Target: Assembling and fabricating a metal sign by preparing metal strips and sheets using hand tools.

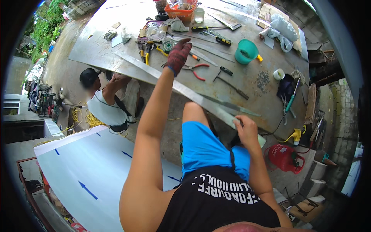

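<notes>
The fingers (pixel 239 120) of the right hand (pixel 247 132) close on the near end of a long metal strip (pixel 201 101). The left hand (pixel 178 58), in a dark red glove, is over the surface (pixel 253 69) with its fingers bent; whether they grasp anything I cannot tell. Its forearm crosses above the strip, which runs slantwise along the surface's near edge, its far end up to the left.

Just right of the glove lie red-handled pliers (pixel 200 72) and an orange knife (pixel 194 56); just left of it are a green roll (pixel 168 46) and yellow-handled pliers (pixel 147 54). A dark pointed blade (pixel 232 105) lies beside the strip, toward the right hand.

Farther over the surface are a small hammer (pixel 225 70), screwdrivers (pixel 223 40), a green cup (pixel 247 54), a heap of metal bits (pixel 262 82) and a white cup (pixel 278 74). Near its far side stand an orange basket (pixel 180 14) and a glass jar (pixel 199 16), with white bags (pixel 284 29) to the right.

Beyond the surface, a red gas tank (pixel 285 156) stands on the ground at right. At left, a co-worker (pixel 108 108) in a white top and black cap crouches near a coiled yellow cord (pixel 94 120), and a big pale panel (pixel 100 166) with blue arrows spreads behind.
</notes>
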The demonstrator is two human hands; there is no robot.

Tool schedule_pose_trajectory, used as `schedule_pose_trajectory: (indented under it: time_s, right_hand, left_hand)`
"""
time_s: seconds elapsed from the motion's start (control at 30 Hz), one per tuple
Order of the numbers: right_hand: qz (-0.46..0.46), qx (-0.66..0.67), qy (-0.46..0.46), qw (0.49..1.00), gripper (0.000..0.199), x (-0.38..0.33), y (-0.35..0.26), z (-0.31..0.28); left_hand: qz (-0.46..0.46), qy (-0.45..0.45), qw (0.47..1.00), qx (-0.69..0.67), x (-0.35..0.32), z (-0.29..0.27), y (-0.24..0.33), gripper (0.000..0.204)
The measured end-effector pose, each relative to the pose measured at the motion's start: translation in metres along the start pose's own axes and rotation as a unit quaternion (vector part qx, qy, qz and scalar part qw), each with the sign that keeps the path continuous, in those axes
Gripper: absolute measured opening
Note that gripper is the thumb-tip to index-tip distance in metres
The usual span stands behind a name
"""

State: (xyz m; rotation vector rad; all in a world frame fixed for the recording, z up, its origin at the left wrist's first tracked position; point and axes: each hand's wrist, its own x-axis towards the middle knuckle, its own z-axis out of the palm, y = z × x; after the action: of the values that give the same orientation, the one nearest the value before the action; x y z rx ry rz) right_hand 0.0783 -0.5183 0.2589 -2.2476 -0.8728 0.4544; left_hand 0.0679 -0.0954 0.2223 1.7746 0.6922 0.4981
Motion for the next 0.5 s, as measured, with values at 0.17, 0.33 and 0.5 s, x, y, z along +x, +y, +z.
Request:
schedule_pose_trajectory:
  time_s: [0.17, 0.33, 0.5]
  right_hand:
    - [0.027, 0.01, -0.027, 0.999, 0.021, 0.003, -0.001, -0.002]
    - [0.051, 0.012, -0.039, 0.998, 0.017, 0.002, -0.002, 0.002]
    - [0.063, 0.034, -0.049, 0.996, 0.015, 0.002, -0.004, 0.008]
  left_hand:
    - [-0.114, 0.027, 0.873, 0.474, 0.132, 0.014, -0.041, 0.057]
    - [-0.167, 0.006, 0.834, 0.526, 0.201, 0.021, -0.085, 0.053]
    - [-0.161, -0.004, 0.82, 0.549, 0.24, 0.03, -0.12, 0.053]
